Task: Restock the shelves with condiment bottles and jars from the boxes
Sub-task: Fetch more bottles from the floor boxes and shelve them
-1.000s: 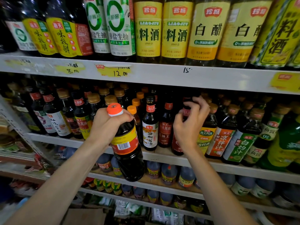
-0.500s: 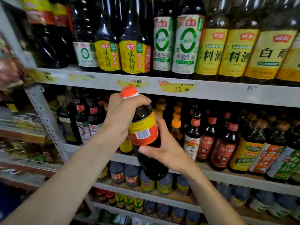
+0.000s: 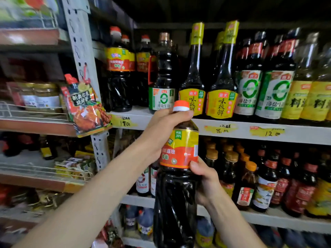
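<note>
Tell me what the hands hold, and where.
Tall dark plastic sauce bottle, orange cap: left hand grips its neck, right hand its body just below the label.

Packed top-shelf bottles (shoulder to shoulder), dark headroom above.

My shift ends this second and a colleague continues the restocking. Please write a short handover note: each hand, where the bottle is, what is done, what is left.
Left hand: fingers grip the neck of the soy sauce bottle, just under its orange cap.
Right hand: holds the bottle's body from the right, below the label.
Bottle: upright, in the air before the shelves, on no shelf.
Matching bottles: left end of the upper shelf.
Done: one bottle in hand.
Left: set it down, probably beside the matching bottles. Boxes are not in view.
</note>
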Motion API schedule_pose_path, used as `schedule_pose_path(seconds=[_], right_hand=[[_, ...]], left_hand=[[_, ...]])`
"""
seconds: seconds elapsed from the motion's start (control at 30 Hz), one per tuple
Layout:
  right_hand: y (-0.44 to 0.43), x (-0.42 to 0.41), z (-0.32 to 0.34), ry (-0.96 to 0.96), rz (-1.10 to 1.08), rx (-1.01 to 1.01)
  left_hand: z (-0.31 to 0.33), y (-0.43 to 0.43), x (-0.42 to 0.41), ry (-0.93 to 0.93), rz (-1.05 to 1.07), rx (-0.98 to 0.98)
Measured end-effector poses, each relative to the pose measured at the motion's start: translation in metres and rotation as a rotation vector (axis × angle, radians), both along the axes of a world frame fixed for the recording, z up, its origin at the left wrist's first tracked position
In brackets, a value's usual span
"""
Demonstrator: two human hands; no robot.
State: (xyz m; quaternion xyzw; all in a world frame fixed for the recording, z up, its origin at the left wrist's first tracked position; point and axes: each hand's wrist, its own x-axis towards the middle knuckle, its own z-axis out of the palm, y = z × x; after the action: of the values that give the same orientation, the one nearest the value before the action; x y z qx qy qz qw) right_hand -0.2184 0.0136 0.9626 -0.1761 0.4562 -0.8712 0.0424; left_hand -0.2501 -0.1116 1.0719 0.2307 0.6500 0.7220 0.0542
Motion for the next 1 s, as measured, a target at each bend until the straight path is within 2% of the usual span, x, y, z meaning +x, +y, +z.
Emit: schedule_pose_path(seconds=[0.13,0.23,0.3,0.37,0.47,0.67,0.8,1.0], right_hand=[[-0.017,-0.001,0.014,0.042,-0.008,0.045],[-0.024,-0.001,0.030,0.083,-0.100,0.164],[-0.032,0.003,0.040,0.238,-0.278,0.379],[-0.045,0.003,0.050,0.378,-0.489,0.694],[-0.074,-0.006,0.070,0.396,-0.718,0.987],[-0.100,-0.048,0.146,0.424,-0.924,1.146],[-0.109,-0.078,0.188,0.435,-1.019,1.224],[-0.117,-0.118,0.202,0.423,-1.058,1.184]], left_hand=[[0.002,-0.018,-0.003,0.052,0.093,0.102],[0.008,-0.031,-0.008,0.057,0.227,0.134],[0.017,-0.039,-0.013,0.101,0.325,0.161],[0.031,-0.045,-0.020,0.211,0.444,0.150],[0.051,-0.047,-0.029,0.384,0.604,0.073],[0.117,-0.064,-0.062,0.453,0.683,0.112],[0.160,-0.071,-0.087,0.590,0.814,0.056],[0.167,-0.069,-0.126,0.653,0.906,0.033]])
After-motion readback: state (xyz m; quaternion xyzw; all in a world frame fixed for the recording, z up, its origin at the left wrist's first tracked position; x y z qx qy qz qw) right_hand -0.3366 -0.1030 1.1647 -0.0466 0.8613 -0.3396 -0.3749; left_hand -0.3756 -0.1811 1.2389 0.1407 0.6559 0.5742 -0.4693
